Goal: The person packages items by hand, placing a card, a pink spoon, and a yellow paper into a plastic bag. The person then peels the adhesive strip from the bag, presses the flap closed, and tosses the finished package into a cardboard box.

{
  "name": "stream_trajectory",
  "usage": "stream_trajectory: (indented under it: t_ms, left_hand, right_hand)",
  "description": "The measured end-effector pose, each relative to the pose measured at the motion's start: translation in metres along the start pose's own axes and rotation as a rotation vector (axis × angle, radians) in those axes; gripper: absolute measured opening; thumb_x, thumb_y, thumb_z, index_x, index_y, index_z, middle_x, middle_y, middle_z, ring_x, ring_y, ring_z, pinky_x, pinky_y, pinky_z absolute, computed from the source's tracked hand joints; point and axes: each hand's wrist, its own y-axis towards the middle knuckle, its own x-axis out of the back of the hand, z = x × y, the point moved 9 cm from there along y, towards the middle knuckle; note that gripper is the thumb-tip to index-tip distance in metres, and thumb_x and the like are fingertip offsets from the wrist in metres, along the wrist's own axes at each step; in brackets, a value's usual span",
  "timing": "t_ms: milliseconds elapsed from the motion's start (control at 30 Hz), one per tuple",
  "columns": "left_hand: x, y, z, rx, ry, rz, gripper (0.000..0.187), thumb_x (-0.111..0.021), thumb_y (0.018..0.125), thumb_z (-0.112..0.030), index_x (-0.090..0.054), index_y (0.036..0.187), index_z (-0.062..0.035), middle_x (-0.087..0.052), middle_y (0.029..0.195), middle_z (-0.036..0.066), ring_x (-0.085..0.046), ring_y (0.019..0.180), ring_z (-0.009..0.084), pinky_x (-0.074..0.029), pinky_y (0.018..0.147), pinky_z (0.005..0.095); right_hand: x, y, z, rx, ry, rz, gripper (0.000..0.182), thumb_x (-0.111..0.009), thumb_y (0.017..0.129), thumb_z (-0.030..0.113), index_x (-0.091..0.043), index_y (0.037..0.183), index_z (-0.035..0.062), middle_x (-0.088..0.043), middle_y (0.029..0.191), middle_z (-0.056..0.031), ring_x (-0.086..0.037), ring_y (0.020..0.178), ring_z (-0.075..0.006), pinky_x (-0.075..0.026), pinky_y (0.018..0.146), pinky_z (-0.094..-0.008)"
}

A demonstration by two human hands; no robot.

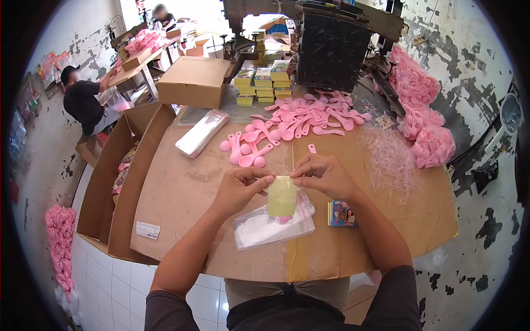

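A small clear plastic bag (282,197) hangs upright between my hands, with a pale yellow card inside and a bit of pink at its bottom. My left hand (242,187) pinches its top left corner. At the top right corner, my right hand (326,175) is closed in a pinch too. Beneath it lies a stack of clear plastic bags (259,233) on the cardboard-covered table (182,220). Printed cards (343,214) sit stacked below my right forearm. Just beyond my right hand, a pink spoon handle (312,148) sticks out.
Pink measuring spoons (309,117) are heaped beyond my hands. A bundle of clear bags (202,133) lies at left, near a closed carton (193,80) and an open box (118,220). Card stacks (264,83) stand behind. Bagged spoons (419,105) line the right. Two people work farther back.
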Motion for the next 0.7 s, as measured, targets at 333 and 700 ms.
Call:
stream_trajectory:
  t_ms: [333, 700]
  left_hand:
    - [-0.003, 0.000, -0.004, 0.004, -0.058, 0.017, 0.025, -0.076, 0.097, -0.013, -0.074, 0.117, 0.0018, -0.078, 0.100, 0.007, -0.073, 0.086, 0.0092, -0.062, 0.074, 0.0255]
    - [0.007, -0.002, -0.019, -0.093, -0.054, -0.057, 0.026, -0.074, 0.098, -0.011, -0.072, 0.120, 0.0025, -0.076, 0.103, 0.007, -0.072, 0.089, 0.0104, -0.061, 0.076, 0.0275]
  right_hand:
    - [0.000, 0.002, -0.025, -0.073, 0.177, 0.021, 0.029, -0.073, 0.094, 0.000, -0.068, 0.123, -0.0027, -0.068, 0.111, -0.0067, -0.066, 0.099, -0.0122, -0.056, 0.086, -0.0278]
    - [-0.032, -0.004, -0.006, -0.197, 0.093, 0.152, 0.041, -0.072, 0.095, 0.001, -0.060, 0.134, -0.0033, -0.070, 0.110, -0.0067, -0.066, 0.098, -0.0118, -0.055, 0.084, -0.0284]
